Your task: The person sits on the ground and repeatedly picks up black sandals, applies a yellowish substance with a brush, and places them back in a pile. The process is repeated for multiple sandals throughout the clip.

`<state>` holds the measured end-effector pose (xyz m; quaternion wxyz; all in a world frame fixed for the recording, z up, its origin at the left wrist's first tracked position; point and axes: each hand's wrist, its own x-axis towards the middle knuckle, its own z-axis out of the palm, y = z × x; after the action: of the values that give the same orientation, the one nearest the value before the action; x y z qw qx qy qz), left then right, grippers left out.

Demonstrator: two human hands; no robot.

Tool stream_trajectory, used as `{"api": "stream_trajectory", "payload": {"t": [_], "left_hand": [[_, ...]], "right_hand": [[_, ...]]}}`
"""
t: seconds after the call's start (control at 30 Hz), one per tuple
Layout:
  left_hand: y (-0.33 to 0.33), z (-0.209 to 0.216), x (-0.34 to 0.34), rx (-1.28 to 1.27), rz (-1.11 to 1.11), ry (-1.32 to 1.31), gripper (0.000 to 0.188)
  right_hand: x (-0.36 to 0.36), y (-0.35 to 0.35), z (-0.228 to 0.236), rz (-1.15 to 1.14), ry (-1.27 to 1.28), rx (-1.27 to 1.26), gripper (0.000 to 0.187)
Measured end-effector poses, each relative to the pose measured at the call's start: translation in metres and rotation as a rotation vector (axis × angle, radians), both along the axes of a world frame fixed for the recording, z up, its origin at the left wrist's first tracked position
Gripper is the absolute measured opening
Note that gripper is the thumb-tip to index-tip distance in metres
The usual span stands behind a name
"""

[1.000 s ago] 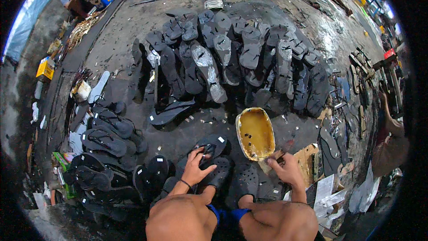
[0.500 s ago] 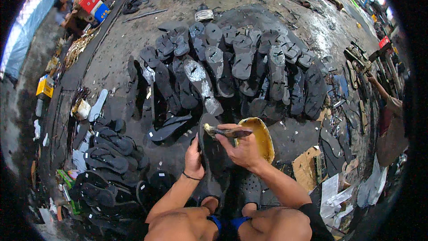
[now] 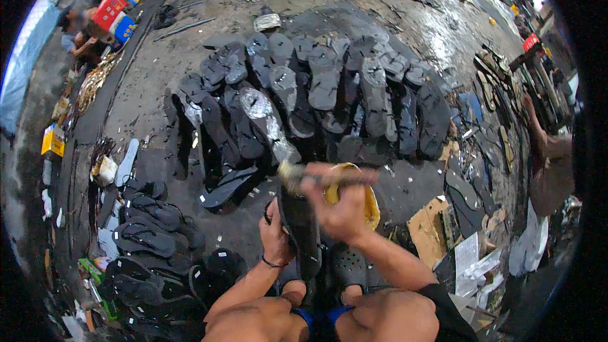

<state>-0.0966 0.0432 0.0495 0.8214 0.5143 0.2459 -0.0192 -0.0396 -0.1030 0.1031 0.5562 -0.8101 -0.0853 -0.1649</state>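
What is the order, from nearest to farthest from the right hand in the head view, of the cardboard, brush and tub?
1. Brush: held in the right hand.
2. Tub: partly hidden behind that hand.
3. Cardboard: right of the tub.

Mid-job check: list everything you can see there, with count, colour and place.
Held sandal: one, black, in the left hand
Brush: one, brown with pale bristles, in the right hand
Tub: one, yellow, partly behind the right hand
Laid-out sandals: many, black and grey, ahead
Piled sandals: several, black, left
Cardboard: one piece, brown, right
Papers: several, white, lower right
Boxes: several, red, blue and yellow, along the left
Sheet: one, pale blue, left edge
Other people: at least two, colours unclear, upper left and right edge
Clogs: two, black, worn, lower middle
Shorts: one pair, blue, lower edge
Wristband: one, black, by the left hand
Legs: two, bare, lower edge
Hands: two, bare, centre
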Motion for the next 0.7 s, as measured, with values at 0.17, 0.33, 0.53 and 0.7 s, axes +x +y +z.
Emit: {"api": "stream_trajectory", "payload": {"t": [0.17,0.33,0.53,0.7], "left_hand": [[0.041,-0.018,0.01,-0.205,-0.149,0.052,0.05],[0.078,-0.073,-0.091,-0.972,-0.218,0.221,0.072],[0.017,0.003,0.006,-0.616,-0.158,0.178,0.076],[0.024,0.01,0.044,-0.592,-0.014,0.097,0.086]], "right_hand": [[-0.036,0.005,-0.026,0.342,0.796,0.657,0.029],[-0.003,-0.04,-0.026,-0.005,0.801,1.052,0.025],[-0.022,-0.007,-0.024,0.122,0.447,0.203,0.026],[-0.001,-0.022,-0.037,0.016,0.465,-0.044,0.026]]}}
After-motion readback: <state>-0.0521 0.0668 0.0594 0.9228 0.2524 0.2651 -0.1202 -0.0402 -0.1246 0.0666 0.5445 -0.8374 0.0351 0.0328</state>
